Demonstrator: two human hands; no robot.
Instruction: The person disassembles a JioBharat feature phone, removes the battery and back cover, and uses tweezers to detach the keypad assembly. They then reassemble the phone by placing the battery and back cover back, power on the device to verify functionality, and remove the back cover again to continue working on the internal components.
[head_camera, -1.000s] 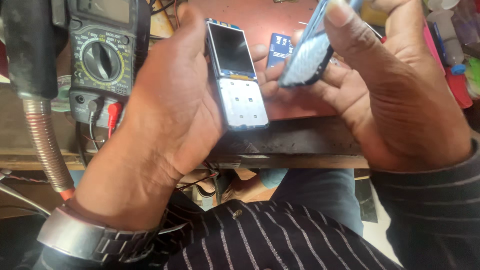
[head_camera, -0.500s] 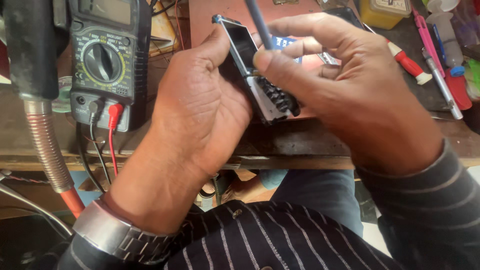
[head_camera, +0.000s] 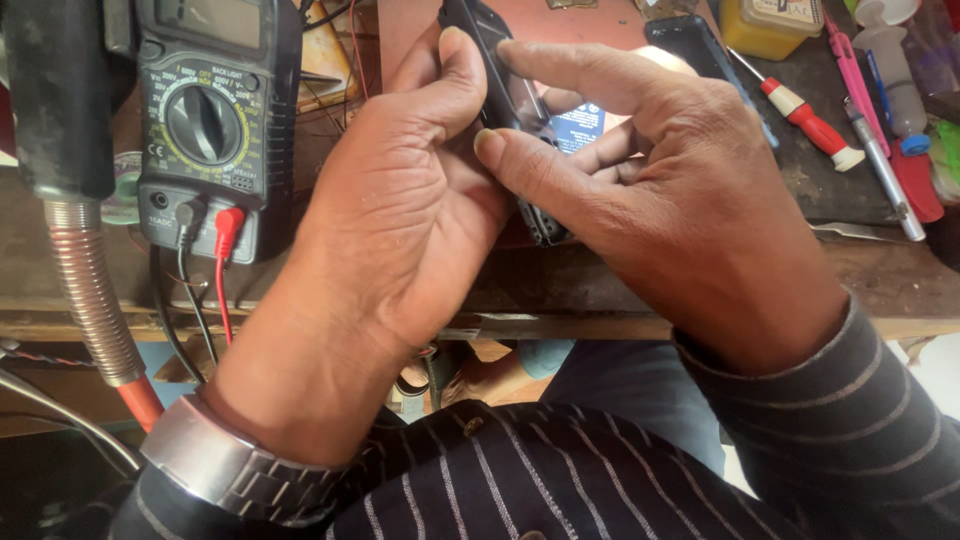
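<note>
Desk (head_camera: 880, 285): worn wooden top running across the upper half of the view, its front edge facing the person.
Left hand (head_camera: 400, 215): at centre, palm turned toward 3 o'clock; its fingers are curled shut around the small mobile phone (head_camera: 510, 110), thumb pressed on the phone's upper left edge. A metal watch (head_camera: 220, 465) sits on the wrist at 7 o'clock.
Right hand (head_camera: 680, 190): just at 3 o'clock of the left hand, touching it; forefinger stretched over the phone's top, thumb pressing its lower side, so the fingers are closed on the same phone.
Multimeter (head_camera: 210, 120): dark case with a round dial, at 10 o'clock, standing on the desk; a black and a red lead (head_camera: 226, 235) are plugged into its lower edge.
Flexible metal hose (head_camera: 90, 290): coppery and ribbed, at 9 o'clock, hanging down from a black housing.
Mobile phone: held on edge between both hands at 12 o'clock, above the desk, tilted, its lower end toward 5 o'clock; mostly hidden by the fingers.
Phone back cover (head_camera: 690, 50): dark, lying at 1 o'clock on the desk.
Screwdriver (head_camera: 805, 120): red and white handle, at 2 o'clock, just beside the cover.
Yellow container (head_camera: 770, 25): at 1 o'clock, by the top edge.
</note>
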